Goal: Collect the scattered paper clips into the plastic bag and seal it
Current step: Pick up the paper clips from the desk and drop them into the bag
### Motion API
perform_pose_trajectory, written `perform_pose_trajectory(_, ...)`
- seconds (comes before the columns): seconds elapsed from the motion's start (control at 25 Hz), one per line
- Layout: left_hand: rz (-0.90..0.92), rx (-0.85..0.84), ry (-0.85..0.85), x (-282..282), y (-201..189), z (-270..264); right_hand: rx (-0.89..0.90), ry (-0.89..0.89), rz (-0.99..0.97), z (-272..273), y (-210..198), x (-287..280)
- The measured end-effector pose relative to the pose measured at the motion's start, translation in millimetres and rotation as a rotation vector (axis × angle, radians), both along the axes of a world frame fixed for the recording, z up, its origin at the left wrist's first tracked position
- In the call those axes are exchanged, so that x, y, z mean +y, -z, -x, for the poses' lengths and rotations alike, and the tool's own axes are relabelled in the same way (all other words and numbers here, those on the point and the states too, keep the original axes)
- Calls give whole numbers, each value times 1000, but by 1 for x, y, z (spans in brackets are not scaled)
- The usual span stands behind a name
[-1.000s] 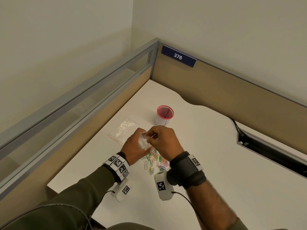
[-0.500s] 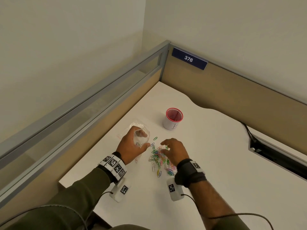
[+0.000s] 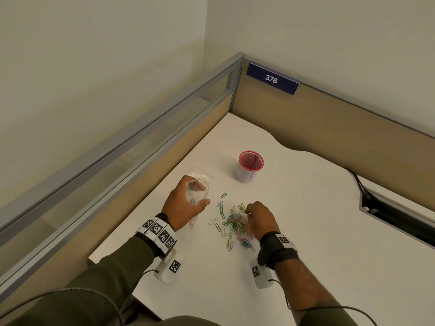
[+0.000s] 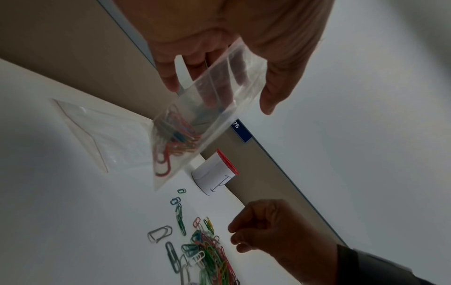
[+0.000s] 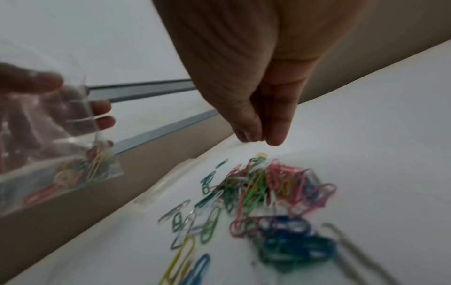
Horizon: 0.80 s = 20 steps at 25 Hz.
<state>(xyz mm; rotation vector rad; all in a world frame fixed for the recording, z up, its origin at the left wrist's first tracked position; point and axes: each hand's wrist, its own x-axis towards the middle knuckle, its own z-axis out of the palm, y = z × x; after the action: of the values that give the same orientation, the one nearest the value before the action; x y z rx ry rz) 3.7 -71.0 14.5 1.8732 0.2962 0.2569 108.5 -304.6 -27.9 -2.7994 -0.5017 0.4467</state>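
Two hands show from the head camera: your left hand point(image 3: 186, 203) holds the plastic bag point(image 3: 197, 190) up off the white desk point(image 3: 306, 231), fingers curled round it, mouth open. Your right hand point(image 3: 257, 216) hangs low over the heap of coloured paper clips point(image 3: 235, 228), fingers bent down. A red-rimmed cup point(image 3: 249, 167) stands beyond the heap.

On your left wrist view, the bag point(image 4: 202, 119) hangs from your fingers point(image 4: 168, 77) and thumb, with several clips gathered in its lower corner. A second clear bag point(image 4: 102, 131) lies flat on the desk behind it.

On your right wrist view, blurred, your fingertips point(image 5: 275, 135) are bunched just above the heap point(image 5: 268, 196); whether they pinch a clip you cannot tell.
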Motion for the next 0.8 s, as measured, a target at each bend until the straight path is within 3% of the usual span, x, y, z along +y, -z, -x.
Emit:
perform_pose_trajectory(0.2, 3, -8, 37, -7, 2, -3, 169, -87, 62, 6, 3, -4)
perform_pose_trajectory(0.36, -18, -14, 50, -7, 4, -4, 29, -205, 129, 15, 15, 18)
perform_pose_trajectory(0.56, -22, -8, 59, -6, 5, -5, -49, -182, 136, 12, 14, 22)
perform_pose_trajectory(0.8, -28, -7, 76, -11, 9, -10, -59, 6, -46, 5, 2, 6)
